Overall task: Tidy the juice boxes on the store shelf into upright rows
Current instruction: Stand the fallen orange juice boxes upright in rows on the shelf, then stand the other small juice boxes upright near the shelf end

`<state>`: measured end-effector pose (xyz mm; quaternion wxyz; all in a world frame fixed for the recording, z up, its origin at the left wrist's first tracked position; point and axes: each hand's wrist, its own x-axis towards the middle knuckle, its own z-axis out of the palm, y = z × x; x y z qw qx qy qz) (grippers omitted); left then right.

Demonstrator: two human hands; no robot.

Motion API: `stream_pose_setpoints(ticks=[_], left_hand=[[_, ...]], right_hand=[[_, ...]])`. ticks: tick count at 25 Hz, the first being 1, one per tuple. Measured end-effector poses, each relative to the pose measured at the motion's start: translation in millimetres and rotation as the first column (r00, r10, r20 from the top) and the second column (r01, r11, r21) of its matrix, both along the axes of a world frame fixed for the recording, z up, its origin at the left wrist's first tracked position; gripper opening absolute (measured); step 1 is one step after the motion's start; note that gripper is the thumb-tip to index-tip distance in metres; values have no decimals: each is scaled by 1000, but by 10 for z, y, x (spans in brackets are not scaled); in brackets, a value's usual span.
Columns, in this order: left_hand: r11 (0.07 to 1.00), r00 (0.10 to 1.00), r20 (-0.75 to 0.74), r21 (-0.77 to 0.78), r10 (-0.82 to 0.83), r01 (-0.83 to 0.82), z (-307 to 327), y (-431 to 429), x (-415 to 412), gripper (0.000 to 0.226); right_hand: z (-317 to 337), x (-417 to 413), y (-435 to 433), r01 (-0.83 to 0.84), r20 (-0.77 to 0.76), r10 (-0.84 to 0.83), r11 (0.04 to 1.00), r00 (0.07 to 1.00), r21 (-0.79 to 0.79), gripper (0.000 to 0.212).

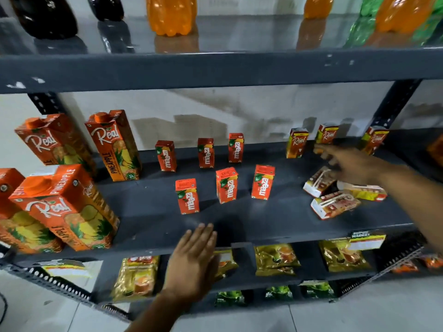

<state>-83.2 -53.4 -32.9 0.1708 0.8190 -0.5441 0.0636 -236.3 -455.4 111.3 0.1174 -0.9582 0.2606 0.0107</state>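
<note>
Several small red Maaza juice boxes (226,184) stand upright in two rows mid-shelf. Three small Real boxes (297,143) stand upright at the back right. Below them three small boxes (334,204) lie on their sides in a loose heap. My right hand (347,164) hovers blurred over that heap, fingers spread and pointing left, holding nothing. My left hand (195,259) is flat and open against the dark shelf (153,226) at its front edge. Several tall Real pineapple cartons (115,144) stand upright at the left.
Soda bottles (171,14), orange, dark and green, stand on the shelf above. Golden snack packets (275,258) fill the shelf below, with green packets lower still. A perforated steel upright (395,104) frames the right side. Bare shelf lies in front of the Maaza rows.
</note>
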Motion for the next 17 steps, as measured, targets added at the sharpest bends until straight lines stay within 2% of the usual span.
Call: stream_pose_setpoints(ticks=[2, 4, 6, 8, 10, 13, 17], left_hand=[[995, 997, -34, -69, -68, 66, 14, -611, -424, 50], [992, 999, -29, -125, -20, 16, 49, -1317, -721, 50], [996, 999, -11, -69, 47, -48, 29, -1870, -924, 51], [990, 993, -2, 77, 118, -117, -41, -2113, -990, 59], [970, 984, 17, 166, 179, -180, -98, -2181, -979, 67], [961, 980, 44, 196, 192, -197, -68, -2207, -991, 72], [966, 985, -3, 197, 172, -168, -43, -2203, -985, 72]], right_hand=[[-12, -187, -299, -33, -97, 30, 999, 995, -35, 80], [-35, -309, -533, -89, -124, 82, 995, 989, -54, 73], [-53, -382, -653, -213, -159, 197, 973, 967, -90, 60], [-86, -358, -636, -333, -166, 313, 937, 935, -110, 47], [-164, -245, -620, -381, -166, 362, 918, 918, -109, 43], [-297, 24, -581, -380, -230, 349, 919, 908, -106, 54], [-362, 261, -476, -438, -347, 412, 899, 842, 4, 55]])
